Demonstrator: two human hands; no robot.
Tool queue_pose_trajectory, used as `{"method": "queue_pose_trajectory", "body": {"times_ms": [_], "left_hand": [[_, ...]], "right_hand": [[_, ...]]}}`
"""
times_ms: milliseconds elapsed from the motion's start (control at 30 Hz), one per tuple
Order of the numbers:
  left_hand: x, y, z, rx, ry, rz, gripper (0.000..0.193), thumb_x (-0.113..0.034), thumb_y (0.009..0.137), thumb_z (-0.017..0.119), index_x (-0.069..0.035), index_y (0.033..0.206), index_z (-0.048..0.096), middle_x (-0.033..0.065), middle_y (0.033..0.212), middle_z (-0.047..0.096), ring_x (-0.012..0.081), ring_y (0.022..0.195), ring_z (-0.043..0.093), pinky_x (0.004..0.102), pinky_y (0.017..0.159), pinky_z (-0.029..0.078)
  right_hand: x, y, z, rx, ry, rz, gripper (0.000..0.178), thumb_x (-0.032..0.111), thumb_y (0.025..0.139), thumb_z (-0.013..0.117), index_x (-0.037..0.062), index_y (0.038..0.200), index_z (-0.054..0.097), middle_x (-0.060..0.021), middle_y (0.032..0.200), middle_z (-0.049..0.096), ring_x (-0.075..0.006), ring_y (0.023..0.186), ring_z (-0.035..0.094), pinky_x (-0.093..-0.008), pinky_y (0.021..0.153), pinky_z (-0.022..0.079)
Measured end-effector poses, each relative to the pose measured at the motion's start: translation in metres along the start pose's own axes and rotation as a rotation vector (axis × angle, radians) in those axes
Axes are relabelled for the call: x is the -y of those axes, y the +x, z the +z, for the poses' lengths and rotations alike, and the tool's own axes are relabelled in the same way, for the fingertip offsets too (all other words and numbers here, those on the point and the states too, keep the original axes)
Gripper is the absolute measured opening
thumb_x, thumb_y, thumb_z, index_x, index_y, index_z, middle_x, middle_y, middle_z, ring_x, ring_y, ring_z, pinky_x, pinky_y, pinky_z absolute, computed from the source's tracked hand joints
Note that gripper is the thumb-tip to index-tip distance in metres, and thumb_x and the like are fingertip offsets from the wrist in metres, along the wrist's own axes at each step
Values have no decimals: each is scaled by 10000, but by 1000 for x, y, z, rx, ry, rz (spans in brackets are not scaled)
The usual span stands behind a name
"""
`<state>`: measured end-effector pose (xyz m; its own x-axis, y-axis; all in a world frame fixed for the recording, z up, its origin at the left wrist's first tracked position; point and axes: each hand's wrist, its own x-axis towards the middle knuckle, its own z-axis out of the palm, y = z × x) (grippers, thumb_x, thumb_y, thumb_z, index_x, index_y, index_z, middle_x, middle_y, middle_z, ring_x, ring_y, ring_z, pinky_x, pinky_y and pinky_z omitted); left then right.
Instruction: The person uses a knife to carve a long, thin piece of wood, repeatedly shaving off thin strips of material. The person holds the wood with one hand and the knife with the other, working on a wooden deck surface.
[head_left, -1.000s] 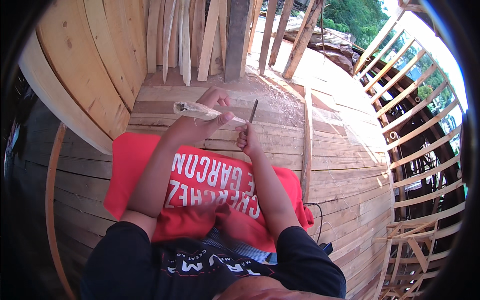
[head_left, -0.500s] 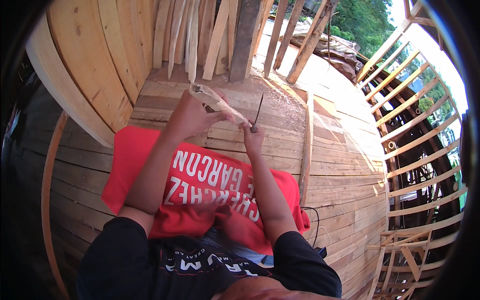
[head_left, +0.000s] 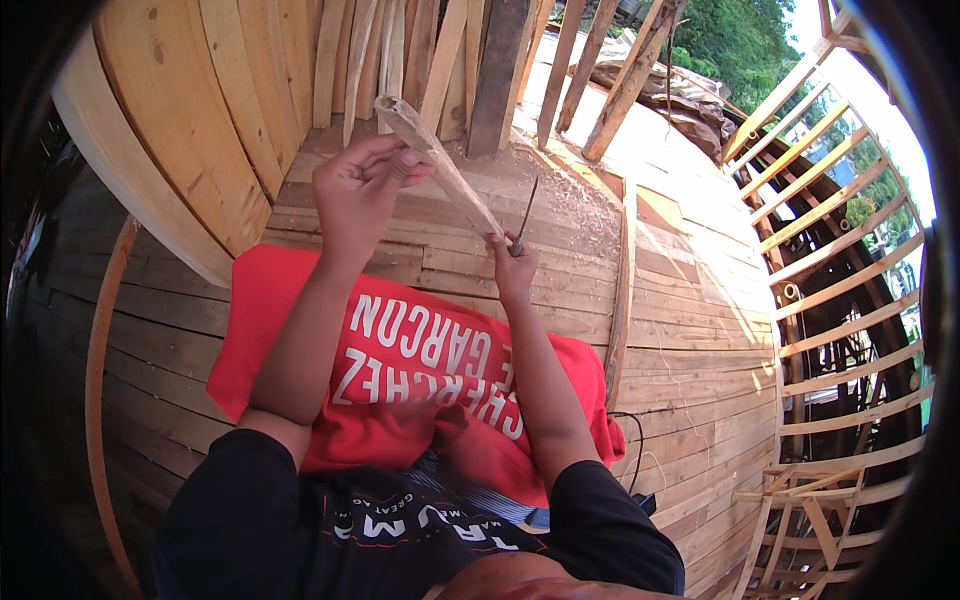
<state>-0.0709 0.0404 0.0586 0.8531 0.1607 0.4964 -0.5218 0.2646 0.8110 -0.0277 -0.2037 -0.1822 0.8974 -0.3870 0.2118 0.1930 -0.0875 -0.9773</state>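
Observation:
A pale, rough wooden piece (head_left: 440,160) slants across the front of me, its thick, hollowed-looking end up and left. Its narrow lower end is in my right hand (head_left: 515,268), which is closed. That same hand also grips a knife (head_left: 528,212) with a thin dark blade pointing upward. Just left of the wood is my left hand (head_left: 358,195), raised with loosely curled fingers apart. Its fingertips are close to the wood's side; I cannot tell whether they touch it. A red cloth (head_left: 290,320) with white lettering covers my lap.
Wood shavings (head_left: 575,205) lie on the plank floor (head_left: 690,370). Upright boards (head_left: 445,60) and a dark post (head_left: 497,80) stand ahead. Curved planking (head_left: 190,120) rises at left. A long batten (head_left: 622,290) and a black cord (head_left: 635,440) lie to the right, before a slatted frame (head_left: 840,330).
My left hand has let go of the wooden piece and moved up and left. The wood now tilts more steeply, with its thick end higher. My right hand has shifted slightly right.

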Motion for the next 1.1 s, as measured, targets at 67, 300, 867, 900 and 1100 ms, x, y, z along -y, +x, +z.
{"method": "queue_pose_trajectory", "body": {"times_ms": [67, 300, 867, 900, 1100], "left_hand": [[1, 0, -1, -3, -47, -27, 172, -18, 904, 671, 109, 1011, 629, 169, 880, 702, 229, 822, 725, 286, 732, 614], [6, 4, -6, -48, -30, -123, 152, -35, 919, 658, 85, 1008, 632, 151, 899, 697, 226, 820, 721, 288, 732, 611], [20, 14, -43, 362, -220, -220, 263, -249, 839, 757, -31, 928, 640, 27, 926, 576, 128, 757, 588, 261, 701, 483], [20, 14, -43, 355, -231, -227, 251, -243, 838, 757, -33, 912, 641, 23, 913, 566, 129, 753, 587, 261, 696, 480], [14, 17, -44, 364, -492, -277, 170, -130, 889, 699, -27, 1014, 649, 25, 835, 656, 166, 811, 677, 305, 728, 555]], "right_hand": [[0, 1, -5, 26, -33, 44, 349, 186, 886, 746, -69, 1104, 651, -50, 818, 707, -78, 712, 651, -202, 649, 488], [3, 0, -4, 16, -51, 26, 342, 196, 876, 757, -55, 1091, 669, 12, 727, 622, -44, 646, 545, -205, 575, 405], [1, -1, 2, 15, -15, -63, 258, 197, 888, 739, -7, 1044, 715, 109, 626, 454, -8, 557, 357, -221, 487, 278], [1, -1, 3, 22, -17, -64, 260, 199, 889, 737, -9, 1044, 715, 108, 625, 454, -10, 558, 359, -222, 488, 282], [-3, 1, 3, 1, -13, -71, 277, 213, 888, 730, -19, 1039, 711, 102, 625, 448, -17, 568, 370, -230, 498, 296]]}}
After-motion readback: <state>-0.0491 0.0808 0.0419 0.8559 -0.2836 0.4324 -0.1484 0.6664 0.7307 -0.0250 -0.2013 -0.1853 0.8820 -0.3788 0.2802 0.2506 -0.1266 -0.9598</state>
